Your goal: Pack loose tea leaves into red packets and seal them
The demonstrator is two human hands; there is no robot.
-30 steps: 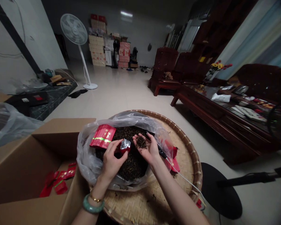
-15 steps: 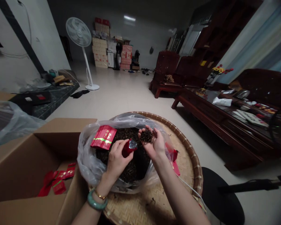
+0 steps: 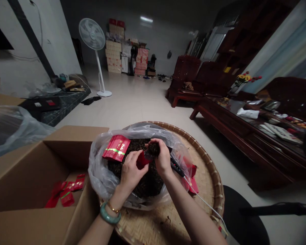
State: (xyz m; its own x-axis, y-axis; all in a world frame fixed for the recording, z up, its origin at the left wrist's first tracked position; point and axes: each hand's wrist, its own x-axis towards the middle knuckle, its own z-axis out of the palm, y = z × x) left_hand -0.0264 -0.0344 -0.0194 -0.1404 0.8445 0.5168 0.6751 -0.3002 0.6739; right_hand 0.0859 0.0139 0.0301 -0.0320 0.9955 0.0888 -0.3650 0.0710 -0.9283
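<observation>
A pale floor (image 3: 142,102) runs to a dim far wall (image 3: 165,30) bearing 1 bright streak of light (image 3: 146,19). Far left stands 1 white fan (image 3: 92,34); right, dark wooden seats (image 3: 185,67), a long low table (image 3: 226,124) and a bluish curtain (image 3: 283,51).

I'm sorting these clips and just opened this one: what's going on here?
A person's left-hand grip holds a small red pouch over an open plastic bag of dark leaves. The right-hand grip cups a clump of leaves right by the pouch's mouth; whether any are inside can't be seen. A stack of red packets lies in the bag, which sits on a round woven tray.
</observation>
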